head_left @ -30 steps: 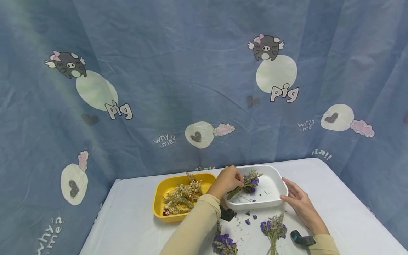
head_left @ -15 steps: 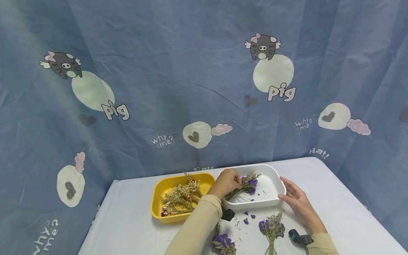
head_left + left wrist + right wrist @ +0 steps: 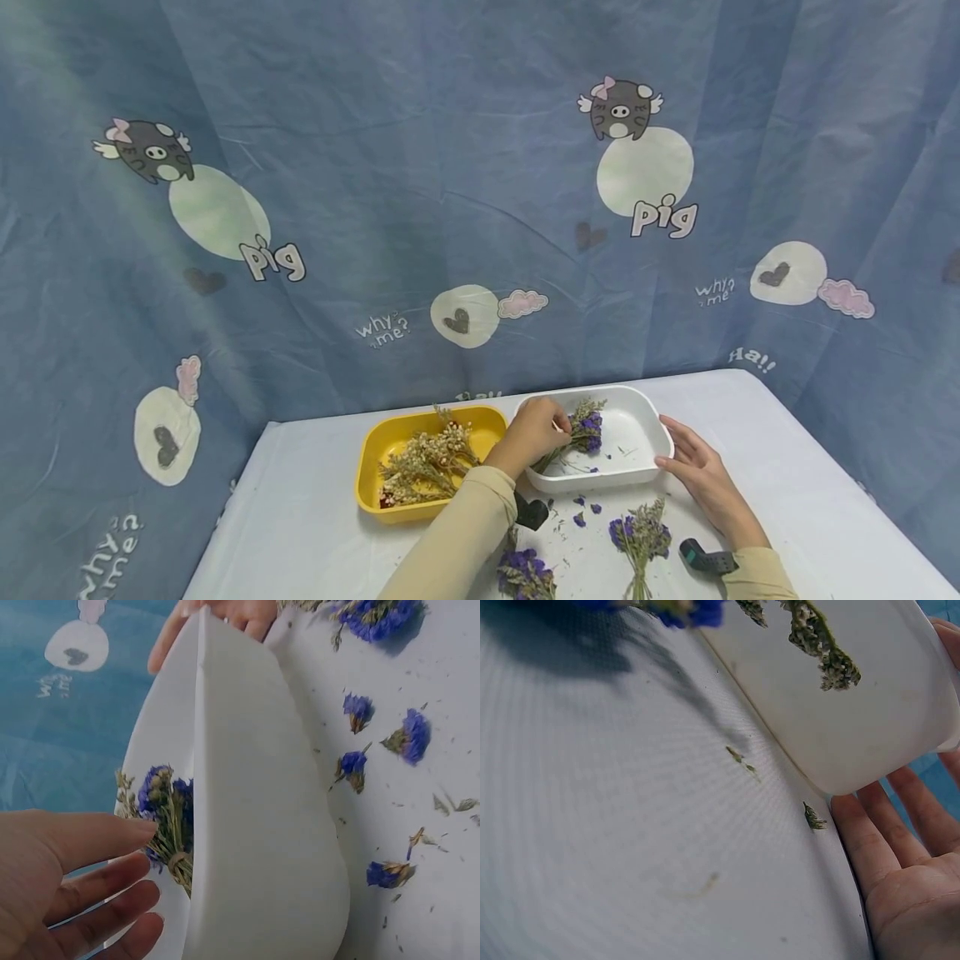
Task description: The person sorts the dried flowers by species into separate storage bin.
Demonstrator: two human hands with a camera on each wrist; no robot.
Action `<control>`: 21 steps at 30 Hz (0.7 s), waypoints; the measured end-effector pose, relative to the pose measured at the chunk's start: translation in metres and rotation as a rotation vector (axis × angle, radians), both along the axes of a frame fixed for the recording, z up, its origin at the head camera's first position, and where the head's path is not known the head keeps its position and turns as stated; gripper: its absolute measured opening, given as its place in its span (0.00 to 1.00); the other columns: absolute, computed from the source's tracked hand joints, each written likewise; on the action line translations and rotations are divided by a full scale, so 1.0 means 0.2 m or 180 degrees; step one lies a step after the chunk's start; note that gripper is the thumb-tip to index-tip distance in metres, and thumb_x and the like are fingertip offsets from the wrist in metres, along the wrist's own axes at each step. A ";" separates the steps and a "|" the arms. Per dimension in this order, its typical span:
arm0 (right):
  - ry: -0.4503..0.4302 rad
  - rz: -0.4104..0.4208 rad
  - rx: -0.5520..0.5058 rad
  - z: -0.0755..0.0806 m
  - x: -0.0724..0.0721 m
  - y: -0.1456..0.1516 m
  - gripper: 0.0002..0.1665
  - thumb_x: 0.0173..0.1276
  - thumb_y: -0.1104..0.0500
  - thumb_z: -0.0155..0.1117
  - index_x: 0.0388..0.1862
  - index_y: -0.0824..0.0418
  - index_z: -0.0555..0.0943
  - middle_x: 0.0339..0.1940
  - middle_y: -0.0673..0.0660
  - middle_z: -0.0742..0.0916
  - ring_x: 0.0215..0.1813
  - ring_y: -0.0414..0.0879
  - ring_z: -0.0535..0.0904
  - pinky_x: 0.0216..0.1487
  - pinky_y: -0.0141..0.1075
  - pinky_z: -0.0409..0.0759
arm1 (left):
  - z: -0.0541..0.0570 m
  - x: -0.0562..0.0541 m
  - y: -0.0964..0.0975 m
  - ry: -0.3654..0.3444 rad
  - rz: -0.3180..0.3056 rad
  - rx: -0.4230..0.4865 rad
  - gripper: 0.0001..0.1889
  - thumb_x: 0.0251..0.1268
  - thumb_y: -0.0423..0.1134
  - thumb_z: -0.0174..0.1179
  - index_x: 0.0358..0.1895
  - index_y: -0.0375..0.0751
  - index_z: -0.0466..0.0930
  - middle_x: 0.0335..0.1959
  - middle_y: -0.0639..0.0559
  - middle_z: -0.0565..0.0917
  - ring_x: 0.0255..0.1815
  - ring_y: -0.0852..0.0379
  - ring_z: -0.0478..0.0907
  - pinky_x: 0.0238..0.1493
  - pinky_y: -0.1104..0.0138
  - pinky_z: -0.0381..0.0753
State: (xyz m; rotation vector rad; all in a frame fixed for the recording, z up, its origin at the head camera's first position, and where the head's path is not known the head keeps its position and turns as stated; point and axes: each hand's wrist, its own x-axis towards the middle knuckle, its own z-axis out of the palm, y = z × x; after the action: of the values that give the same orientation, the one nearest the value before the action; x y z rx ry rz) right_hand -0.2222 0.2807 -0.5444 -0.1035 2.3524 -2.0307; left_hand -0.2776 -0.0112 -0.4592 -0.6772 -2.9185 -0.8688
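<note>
A tied bunch of dried purple flowers [image 3: 588,433] lies inside the white tray [image 3: 637,477], heads toward the right. Over its stems is my left hand [image 3: 536,433]; in the left wrist view the thumb tip [image 3: 146,829] overlaps the flowers, and the fingers stay apart from the thumb, not wrapped round the bunch. A narrow tie [image 3: 178,861] shows around the stems. My right hand [image 3: 705,475] rests against the tray's right end, thumb near the front corner. The right wrist view shows its fingers [image 3: 889,825] fairly straight and spread beside the tray wall.
Left of the white tray is a yellow tray [image 3: 367,475] with dried cream flowers [image 3: 427,462]. Two purple bunches, one left [image 3: 525,571] and one right [image 3: 641,533], lie in front on the white table [image 3: 300,517]. Loose petals [image 3: 580,518] are scattered between. A blue curtain [image 3: 360,208] hangs behind.
The purple bunch in the white tray has shifted slightly left, its heads settling lower, with my left hand close over it. My right hand stays at the tray's end.
</note>
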 end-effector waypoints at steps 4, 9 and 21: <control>-0.0006 -0.0008 0.0000 0.00 0.00 0.00 0.47 0.73 0.58 0.68 0.85 0.53 0.56 0.86 0.67 0.56 0.85 0.55 0.57 0.64 0.17 0.71 | 0.01 0.04 -0.01 0.0023 -0.0028 0.0013 0.02 0.61 0.34 0.72 0.31 0.45 0.90 0.33 0.56 0.89 0.33 0.64 0.77 0.45 0.69 0.79; -0.0003 0.0008 0.0003 0.00 0.00 0.00 0.47 0.73 0.58 0.67 0.85 0.53 0.56 0.86 0.67 0.56 0.85 0.49 0.59 0.64 0.17 0.72 | 0.02 0.13 0.01 -0.0051 -0.0005 0.0261 0.05 0.65 0.36 0.71 0.41 0.41 0.90 0.38 0.50 0.89 0.37 0.59 0.82 0.39 0.71 0.83; 0.0000 0.0019 0.0037 0.00 0.01 -0.01 0.46 0.74 0.58 0.66 0.85 0.52 0.56 0.86 0.66 0.55 0.85 0.52 0.57 0.64 0.17 0.73 | 0.07 0.41 0.10 0.0285 -0.0364 0.0396 0.05 0.65 0.38 0.72 0.42 0.44 0.89 0.38 0.55 0.89 0.36 0.68 0.82 0.37 0.82 0.79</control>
State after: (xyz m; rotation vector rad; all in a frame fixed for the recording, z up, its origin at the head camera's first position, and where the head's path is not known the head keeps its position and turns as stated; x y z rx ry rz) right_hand -0.2209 0.2793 -0.5436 -0.1103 2.3605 -2.0142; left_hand -0.1951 0.0087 -0.4456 -0.8565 -2.7434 -0.9932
